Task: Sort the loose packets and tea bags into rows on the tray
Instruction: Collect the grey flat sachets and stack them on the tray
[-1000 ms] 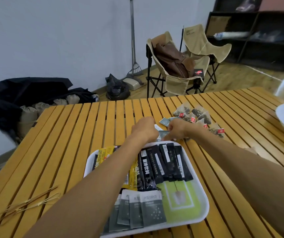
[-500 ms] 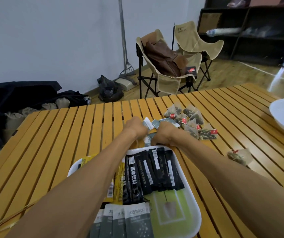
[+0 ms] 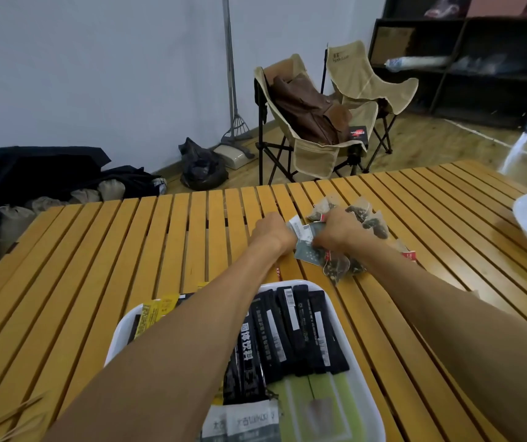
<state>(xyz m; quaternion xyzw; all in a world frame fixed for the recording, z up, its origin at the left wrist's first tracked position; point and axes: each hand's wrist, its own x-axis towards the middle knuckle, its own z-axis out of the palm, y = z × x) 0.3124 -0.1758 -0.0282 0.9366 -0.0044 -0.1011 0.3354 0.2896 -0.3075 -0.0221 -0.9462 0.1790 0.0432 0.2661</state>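
Already your two hands met just beyond the tray's point(image 3: 345, 309) far rim — left hand point(image 3: 271, 229) and right hand point(image 3: 335, 228) both curled on the grey packets point(image 3: 308, 247) between them, tea bags point(image 3: 367, 218) heaped beyond the right hand.

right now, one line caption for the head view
Both hands gather grey packets beside tea bags, beyond the tray.
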